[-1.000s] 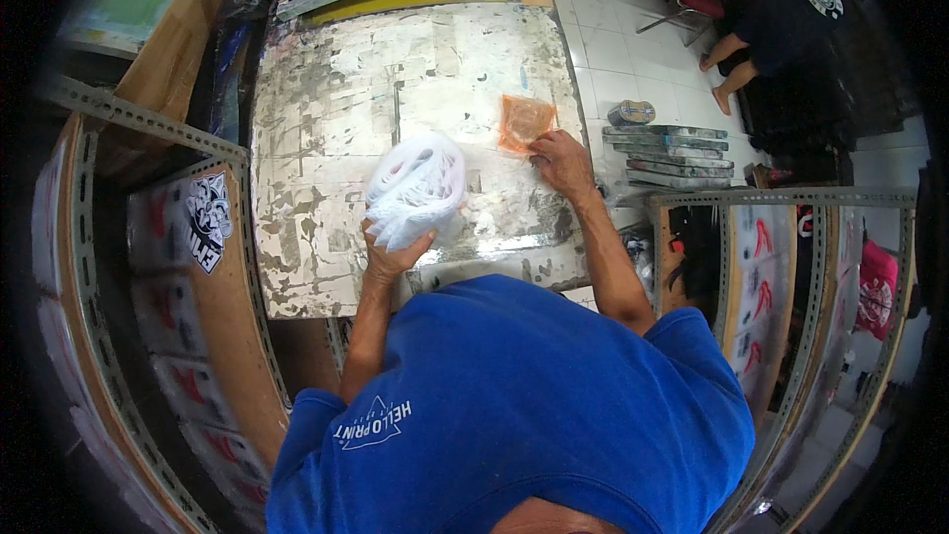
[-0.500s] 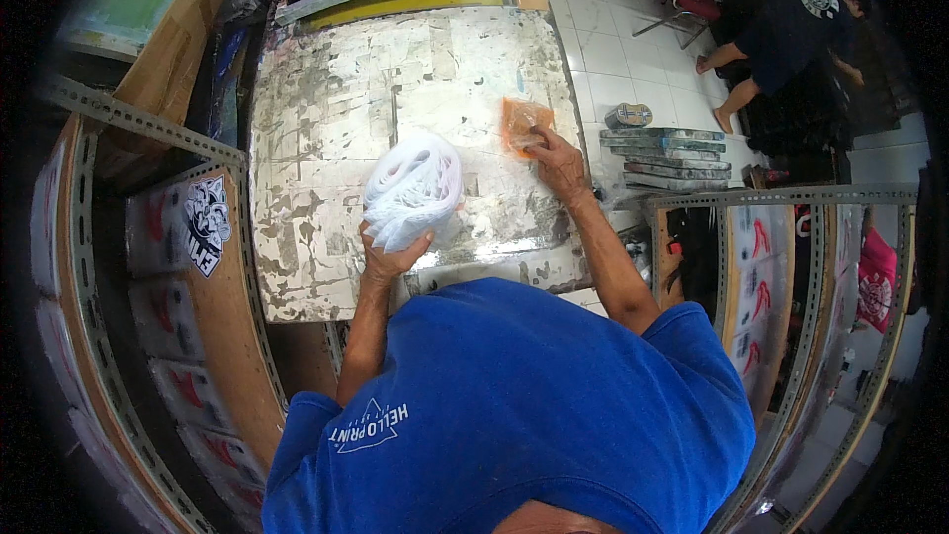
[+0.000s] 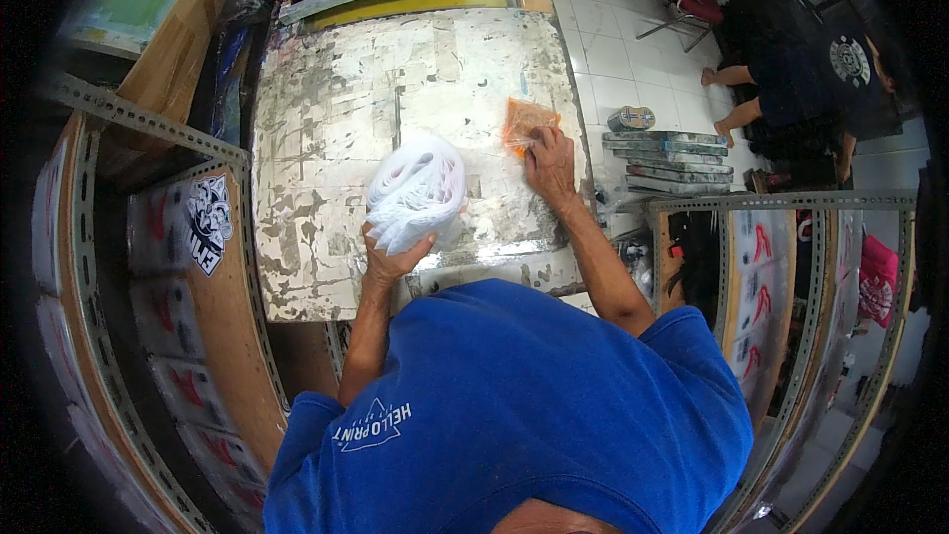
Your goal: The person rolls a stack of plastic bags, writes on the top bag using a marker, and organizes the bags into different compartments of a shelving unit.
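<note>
Gripping the white bundle [image 3: 417, 188] near the worktop [image 3: 316, 148]'s near edge: left hand [image 3: 395, 255]. Right hand [image 3: 551, 168] bunched narrow at the orange packet [image 3: 522, 121] by the right edge; pinch or press, cannot tell. Judged risks: slack left grip letting layers fan out, rightward tug sending packet over that edge; more room toward the far-left corner.

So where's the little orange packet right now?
In the head view, the orange packet lies near the right edge of the table, right of the white bundle, with the right hand partly over it.
</note>
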### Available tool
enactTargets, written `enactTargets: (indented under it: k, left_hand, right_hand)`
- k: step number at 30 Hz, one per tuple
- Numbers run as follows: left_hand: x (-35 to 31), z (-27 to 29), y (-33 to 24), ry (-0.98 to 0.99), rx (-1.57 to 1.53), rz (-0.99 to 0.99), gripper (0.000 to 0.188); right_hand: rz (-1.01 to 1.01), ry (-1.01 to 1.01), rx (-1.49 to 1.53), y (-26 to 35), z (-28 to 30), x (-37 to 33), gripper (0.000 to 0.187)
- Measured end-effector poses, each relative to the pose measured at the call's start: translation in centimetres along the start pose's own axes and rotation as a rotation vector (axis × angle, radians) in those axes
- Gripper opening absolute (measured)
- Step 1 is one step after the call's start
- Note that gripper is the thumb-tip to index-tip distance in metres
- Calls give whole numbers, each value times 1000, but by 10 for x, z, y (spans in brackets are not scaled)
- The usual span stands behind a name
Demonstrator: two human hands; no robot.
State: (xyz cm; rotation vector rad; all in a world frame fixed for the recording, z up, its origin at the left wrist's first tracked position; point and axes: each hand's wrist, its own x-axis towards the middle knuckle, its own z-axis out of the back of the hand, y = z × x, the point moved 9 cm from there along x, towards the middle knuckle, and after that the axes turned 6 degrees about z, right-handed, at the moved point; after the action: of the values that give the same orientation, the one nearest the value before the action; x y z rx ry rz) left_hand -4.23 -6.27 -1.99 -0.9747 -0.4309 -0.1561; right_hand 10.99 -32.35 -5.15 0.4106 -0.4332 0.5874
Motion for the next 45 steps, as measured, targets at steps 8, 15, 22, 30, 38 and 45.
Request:
enactTargets:
  k: [8,15,22,30,38,45]
  left_hand:
    - [4,2,-3,44,-172,108,34]
    - [-15,-13,16,129,-15,-4,37]
    - [11,2,3,77,-276,181,102]
    - [30,5,-5,167,-425,336,122]
    - [34,5,-4,135,-344,321,115]
    - [26,6,8,80,-229,307,98]
  right_hand:
    - [-102,-98,260,8,36,4,11]
    - [-392,-98,676,-8,42,16,7]
    - [-233,274,1109,71,0,82,10]
    - [152,965,1227,161,-53,142,7]
    - [334,1052,1216,202,-65,152,8]
    - [-258,1021,1619,188,-75,138,14]
